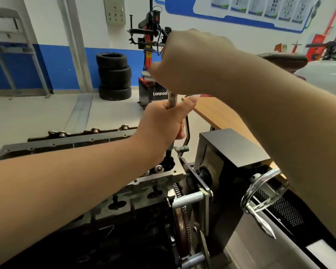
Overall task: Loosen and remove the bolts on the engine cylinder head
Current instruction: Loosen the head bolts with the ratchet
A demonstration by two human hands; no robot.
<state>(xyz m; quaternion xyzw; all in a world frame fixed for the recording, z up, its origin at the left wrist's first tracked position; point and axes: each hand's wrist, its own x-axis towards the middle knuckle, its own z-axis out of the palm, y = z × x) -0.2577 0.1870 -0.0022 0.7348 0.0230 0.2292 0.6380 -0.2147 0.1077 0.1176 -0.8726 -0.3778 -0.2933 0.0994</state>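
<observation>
**Watch for the tool slipping off the bolt**

Both of your hands are wrapped around one upright metal tool shaft: the left hand grips it low, the right hand grips its top. The shaft drops to the near right corner of the cylinder head, where your left hand hides the bolt. If the shaft tilts or is not seated square, it could jump off and round the bolt. Your right forearm hangs just above the stand's chrome handwheel, so a sudden release could drive it there.

The engine sits on a stand beside a wooden worktop. Beyond it are stacked tyres, a tyre changer and a blue-and-white wall.
</observation>
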